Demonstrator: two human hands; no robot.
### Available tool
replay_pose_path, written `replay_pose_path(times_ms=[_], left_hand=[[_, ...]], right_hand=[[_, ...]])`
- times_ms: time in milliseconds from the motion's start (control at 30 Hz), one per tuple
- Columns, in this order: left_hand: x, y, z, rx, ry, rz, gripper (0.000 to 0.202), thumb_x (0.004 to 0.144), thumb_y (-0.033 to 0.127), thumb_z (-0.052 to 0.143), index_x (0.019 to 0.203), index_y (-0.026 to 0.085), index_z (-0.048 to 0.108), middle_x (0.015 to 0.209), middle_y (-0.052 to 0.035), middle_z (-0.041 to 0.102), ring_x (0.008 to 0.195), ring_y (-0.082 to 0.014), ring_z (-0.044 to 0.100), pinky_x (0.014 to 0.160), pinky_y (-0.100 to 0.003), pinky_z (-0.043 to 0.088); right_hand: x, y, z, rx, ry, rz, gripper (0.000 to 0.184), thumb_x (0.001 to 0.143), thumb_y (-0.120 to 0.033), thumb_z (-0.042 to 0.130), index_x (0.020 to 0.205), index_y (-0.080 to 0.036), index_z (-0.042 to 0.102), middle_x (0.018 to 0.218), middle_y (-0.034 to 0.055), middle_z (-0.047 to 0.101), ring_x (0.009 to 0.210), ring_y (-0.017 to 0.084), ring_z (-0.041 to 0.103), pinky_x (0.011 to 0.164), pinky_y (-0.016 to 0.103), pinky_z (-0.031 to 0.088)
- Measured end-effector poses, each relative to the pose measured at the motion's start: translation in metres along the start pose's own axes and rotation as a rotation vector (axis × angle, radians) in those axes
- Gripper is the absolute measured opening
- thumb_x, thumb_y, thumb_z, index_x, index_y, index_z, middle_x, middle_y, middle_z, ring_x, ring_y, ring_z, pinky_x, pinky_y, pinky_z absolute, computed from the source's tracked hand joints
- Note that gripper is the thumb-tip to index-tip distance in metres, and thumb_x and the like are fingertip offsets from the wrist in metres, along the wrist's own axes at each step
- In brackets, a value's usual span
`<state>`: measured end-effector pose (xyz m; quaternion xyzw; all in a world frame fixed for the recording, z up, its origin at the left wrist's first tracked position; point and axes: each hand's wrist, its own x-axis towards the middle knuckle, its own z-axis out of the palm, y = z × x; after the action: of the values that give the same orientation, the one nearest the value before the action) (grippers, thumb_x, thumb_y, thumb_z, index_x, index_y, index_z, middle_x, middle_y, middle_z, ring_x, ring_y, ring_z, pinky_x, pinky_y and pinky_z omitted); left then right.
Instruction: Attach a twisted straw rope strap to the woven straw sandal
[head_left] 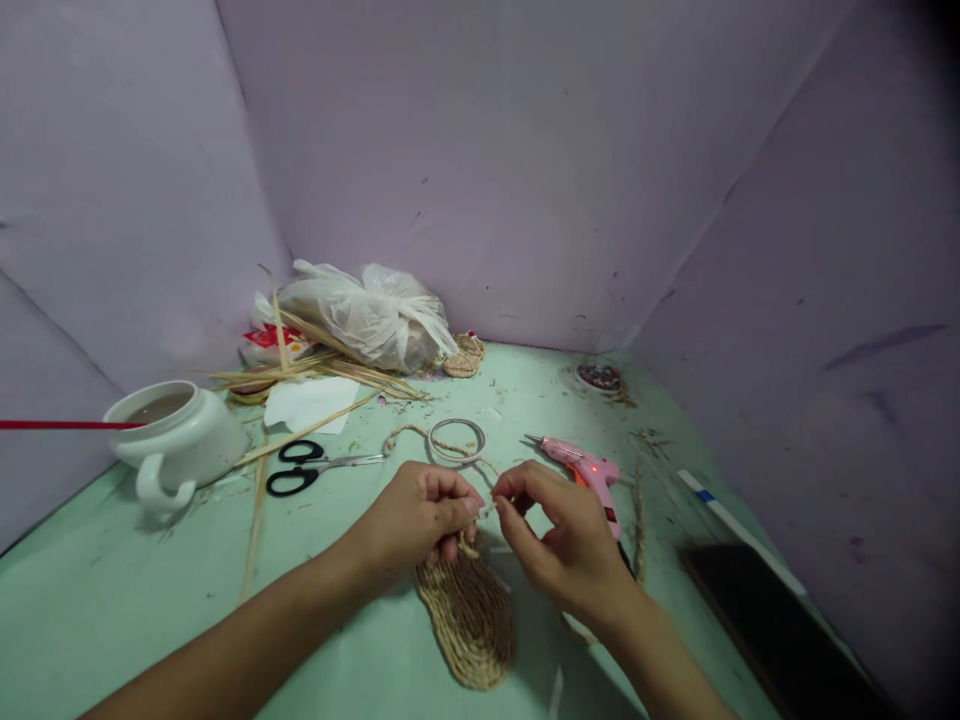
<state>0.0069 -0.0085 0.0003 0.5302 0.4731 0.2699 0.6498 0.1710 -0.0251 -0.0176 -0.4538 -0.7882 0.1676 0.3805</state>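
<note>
Pinching pale cord (487,508) between them, left hand (424,515) and right hand (570,540) nearly meet by the woven mat (474,625).

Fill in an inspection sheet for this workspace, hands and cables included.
Surface: pale green tabletop, littered with small scraps.
Job's things: tan woven piece; pink glue gun, its light glowing; black-handled scissors; braided cord by a pale ring.
Clutter: dry strips, knotted plastic bag, white pot holding liquid.
Left hand: closed at the woven piece's upper end.
Right hand: fingertips beside the left's, grip unclear.
Cables: dark stub near the glue gun's handle, possibly a cord; mostly hidden.
Surroundings: pale purple walls with dark marks.
</note>
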Motion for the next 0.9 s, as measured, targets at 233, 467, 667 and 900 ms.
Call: replay_pose_path(times_ms=[233, 467, 667, 900], left_hand=[[0.0010, 0.0044, 0.0025, 0.024, 0.101, -0.067, 0.008, 0.061, 0.020, 0.052, 0.057, 0.014, 0.052, 0.041, 0.0072, 0.043, 0.034, -0.0041, 0.037, 0.036, -0.017, 0.025], [0.0000, 0.0039, 0.0061, -0.037, 0.194, -0.066, 0.006, 0.066, 0.012, 0.048, 0.061, 0.013, 0.050, 0.045, 0.0076, 0.042, 0.037, -0.0030, 0.036, 0.038, -0.015, 0.026], [0.0020, -0.0017, 0.0059, -0.096, 0.206, -0.027, 0.005, 0.066, 0.016, 0.048, 0.061, 0.014, 0.048, 0.046, 0.0075, 0.043, 0.036, -0.0031, 0.036, 0.036, -0.015, 0.022], [0.0009, -0.0015, 0.0042, -0.156, 0.145, -0.012, 0.013, 0.060, 0.024, 0.056, 0.060, 0.014, 0.049, 0.046, 0.0072, 0.043, 0.037, -0.0024, 0.034, 0.038, -0.016, 0.019]], right_hand=[[0.0015, 0.0030, 0.0000, -0.243, -0.007, -0.258, 0.012, 0.076, -0.008, 0.043, 0.075, -0.018, 0.049, 0.066, 0.0041, 0.055, 0.060, 0.016, 0.049, 0.054, 0.027, 0.036], [0.0029, -0.0013, -0.0023, -0.201, -0.013, -0.322, 0.013, 0.073, -0.006, 0.045, 0.072, -0.019, 0.046, 0.062, 0.0004, 0.052, 0.058, 0.014, 0.046, 0.081, 0.036, 0.043], [0.0027, -0.0008, 0.0028, -0.227, -0.011, -0.361, 0.013, 0.073, -0.005, 0.046, 0.073, -0.018, 0.049, 0.062, -0.0004, 0.054, 0.055, 0.012, 0.047, 0.088, 0.037, 0.042], [0.0032, 0.0014, 0.0032, -0.237, 0.047, -0.284, 0.011, 0.073, -0.008, 0.046, 0.070, -0.019, 0.049, 0.057, -0.0021, 0.048, 0.053, 0.012, 0.045, 0.077, 0.034, 0.046]])
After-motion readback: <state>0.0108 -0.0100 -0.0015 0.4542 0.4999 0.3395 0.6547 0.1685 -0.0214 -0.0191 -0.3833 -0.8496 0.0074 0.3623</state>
